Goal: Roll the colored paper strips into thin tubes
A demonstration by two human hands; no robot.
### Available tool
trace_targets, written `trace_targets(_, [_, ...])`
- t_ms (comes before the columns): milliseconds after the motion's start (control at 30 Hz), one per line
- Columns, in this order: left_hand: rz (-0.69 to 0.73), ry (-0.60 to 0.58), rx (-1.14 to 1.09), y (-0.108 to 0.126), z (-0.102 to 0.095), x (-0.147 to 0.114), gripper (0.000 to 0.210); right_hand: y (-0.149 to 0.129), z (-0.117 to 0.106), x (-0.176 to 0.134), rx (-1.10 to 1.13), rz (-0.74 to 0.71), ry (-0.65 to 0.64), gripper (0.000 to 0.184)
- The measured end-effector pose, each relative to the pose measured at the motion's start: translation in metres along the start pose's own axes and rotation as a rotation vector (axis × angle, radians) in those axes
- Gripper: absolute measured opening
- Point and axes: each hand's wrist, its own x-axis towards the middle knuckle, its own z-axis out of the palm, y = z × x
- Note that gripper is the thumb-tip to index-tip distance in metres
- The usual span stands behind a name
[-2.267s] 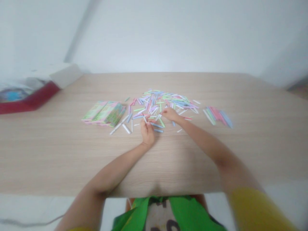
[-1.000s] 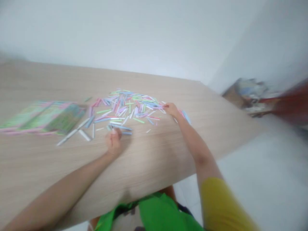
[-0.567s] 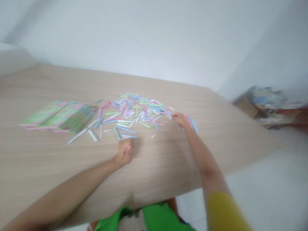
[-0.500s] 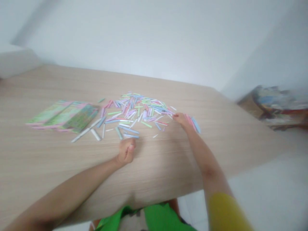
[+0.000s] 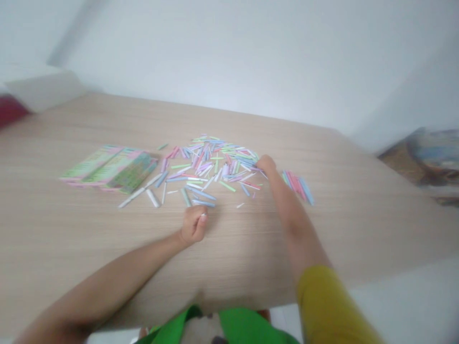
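A loose pile of thin pastel sticks that look like chalk (image 5: 217, 165) lies in the middle of the wooden table (image 5: 236, 258). At the pile's right edge is my right hand (image 5: 266, 164), its fingers drawn together among the sticks. What they pinch, if anything, is hidden. My left hand (image 5: 194, 223) rests as a closed fist on the table just in front of the pile, near some blue sticks (image 5: 203, 203). A small pale spot shows at its thumb, but I cannot make out what it holds. Right of my right forearm lies a row of green, pink and blue sticks (image 5: 298, 186).
Flat green and pink packets (image 5: 107, 167) lie side by side left of the pile, with long white sticks (image 5: 139, 191) beside them. A white wall (image 5: 229, 57) stands behind the table. Blurred clutter (image 5: 426, 157) sits past the right edge. A white object (image 5: 46, 88) is at the back left.
My right hand has moved slightly up and away, to the pile's right edge, uncovering more of the side row. My left fist stays closed in place. The whole view has shifted a little.
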Motion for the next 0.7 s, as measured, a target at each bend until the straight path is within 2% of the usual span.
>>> trace_targets(100, [-0.007, 0.002, -0.006, 0.000, -0.001, 0.004, 0.031, -0.009, 0.007, 0.007, -0.025, 0.100, -0.010, 0.045])
trace_targets(167, [-0.012, -0.001, -0.010, 0.000, -0.001, 0.006, 0.031, -0.010, 0.013, 0.011, -0.029, 0.115, -0.010, 0.044])
trace_targets(333, [-0.036, -0.016, 0.010, 0.000, 0.000, 0.007, 0.032, -0.004, 0.025, 0.020, -0.026, 0.087, -0.006, 0.039])
trace_targets(567, [-0.051, -0.039, 0.012, 0.001, 0.000, 0.010, 0.034, 0.003, 0.028, 0.032, 0.028, 0.014, -0.069, 0.023])
trace_targets(700, [-0.051, -0.042, 0.008, 0.001, 0.000, 0.010, 0.034, 0.002, 0.031, 0.033, 0.052, 0.012, -0.054, 0.022])
